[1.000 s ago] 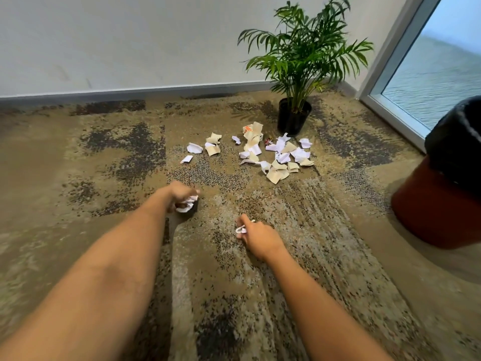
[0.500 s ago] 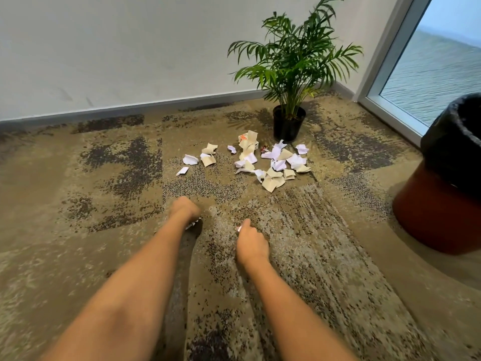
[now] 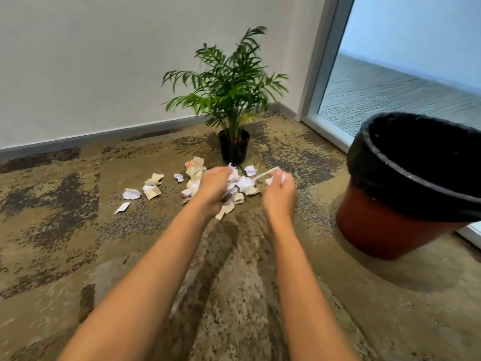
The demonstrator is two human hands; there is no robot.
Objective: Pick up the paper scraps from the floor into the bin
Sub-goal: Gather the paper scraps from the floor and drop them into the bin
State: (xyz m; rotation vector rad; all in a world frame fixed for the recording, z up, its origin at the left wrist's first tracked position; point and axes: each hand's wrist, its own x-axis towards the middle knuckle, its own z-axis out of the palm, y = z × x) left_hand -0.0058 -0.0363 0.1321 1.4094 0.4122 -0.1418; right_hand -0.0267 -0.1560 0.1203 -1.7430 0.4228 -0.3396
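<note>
Scraps (image 3: 153, 190) mostly lie heaped on the carpet (image 3: 52, 230) before the plant (image 3: 229, 95). My right hand (image 3: 279, 194) pinches white bits; my left hand (image 3: 213, 186) looks curled on some. Both have lifted off the floor, so the bin (image 3: 406, 209) comes next.

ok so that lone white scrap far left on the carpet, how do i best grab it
Pinch the white scrap by its near, lower-left end, coming straight down from above with the left hand, thumb and fingers on its two long sides. It lies flat and narrow on the carpet, angled up to the right, apart from the other scraps, so nothing blocks a top approach. Its exact edges are slightly blurred.
</note>
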